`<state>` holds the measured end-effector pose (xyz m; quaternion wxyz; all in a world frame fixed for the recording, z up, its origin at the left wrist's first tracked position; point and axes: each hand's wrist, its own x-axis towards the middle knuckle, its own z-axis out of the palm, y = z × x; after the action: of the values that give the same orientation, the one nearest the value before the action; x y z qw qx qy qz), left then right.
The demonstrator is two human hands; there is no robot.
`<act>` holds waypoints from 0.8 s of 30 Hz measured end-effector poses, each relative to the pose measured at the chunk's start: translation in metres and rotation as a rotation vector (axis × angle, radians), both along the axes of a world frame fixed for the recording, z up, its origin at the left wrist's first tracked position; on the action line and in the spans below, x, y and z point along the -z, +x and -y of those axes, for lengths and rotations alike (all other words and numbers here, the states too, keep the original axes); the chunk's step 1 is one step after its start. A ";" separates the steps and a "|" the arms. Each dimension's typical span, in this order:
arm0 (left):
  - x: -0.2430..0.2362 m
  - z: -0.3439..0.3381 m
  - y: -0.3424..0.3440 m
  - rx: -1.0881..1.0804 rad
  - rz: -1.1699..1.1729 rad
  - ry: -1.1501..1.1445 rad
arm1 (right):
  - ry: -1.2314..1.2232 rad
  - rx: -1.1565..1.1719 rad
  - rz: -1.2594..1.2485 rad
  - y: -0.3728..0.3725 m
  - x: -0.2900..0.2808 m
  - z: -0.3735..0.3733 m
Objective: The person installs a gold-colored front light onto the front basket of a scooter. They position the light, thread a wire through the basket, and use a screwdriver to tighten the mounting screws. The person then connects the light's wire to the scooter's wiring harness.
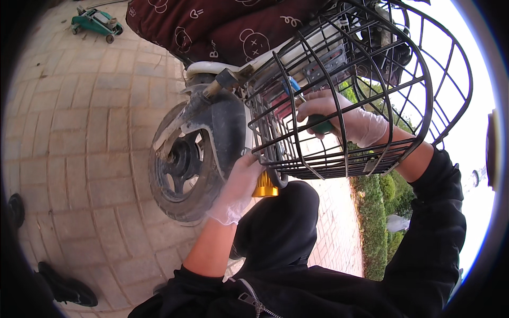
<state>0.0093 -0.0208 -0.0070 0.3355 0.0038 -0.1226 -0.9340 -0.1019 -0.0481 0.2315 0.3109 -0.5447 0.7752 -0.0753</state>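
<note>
A black wire basket (347, 172) is mounted at the front of a scooter, whose black fork cover (229, 123) and dusty wheel (183, 159) stand left of it. My right hand (344, 117), in a clear thin glove, is inside the basket, closed around the dark green handle of a screwdriver (320, 124). The screwdriver's shaft points up-left to the basket's back, by a blue part (291, 85). My gloved left hand (239, 183) is closed at the basket's lower left edge, beside a gold ribbed cylinder (265, 185). What its fingertips grip is hidden.
A dark red printed quilted cover (222, 32) drapes over the scooter. On the brick paving (79, 180) stands a green floor jack (95, 22) at the far left. Another person's black shoes (66, 286) are at the lower left. My bent knee (286, 222) is under the basket; a hedge (374, 217) runs to the right.
</note>
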 end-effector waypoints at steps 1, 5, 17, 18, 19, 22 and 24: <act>0.000 0.000 -0.001 0.005 0.036 0.004 | -0.054 0.024 0.100 -0.001 -0.002 0.000; -0.002 -0.001 -0.003 -0.010 0.044 0.045 | -0.089 0.441 0.519 -0.014 -0.001 -0.001; 0.004 0.000 -0.008 -0.015 -0.029 0.066 | -0.027 0.139 -0.171 0.001 0.008 0.004; 0.004 -0.001 -0.008 -0.006 -0.001 0.052 | -0.085 -0.378 -0.731 0.005 0.009 0.005; 0.005 -0.001 -0.007 -0.011 -0.026 0.034 | -0.074 -0.556 -0.979 0.009 0.011 0.005; 0.005 -0.001 0.001 0.025 -0.060 -0.015 | 0.116 -0.598 -1.238 0.014 0.011 0.007; 0.001 0.000 0.001 0.015 -0.062 0.016 | -0.025 -0.480 -0.903 0.013 0.009 0.007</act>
<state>0.0105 -0.0207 -0.0080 0.3323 -0.0235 -0.1045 -0.9371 -0.0887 -0.0554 0.2228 -0.0530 -0.6894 0.6842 0.2318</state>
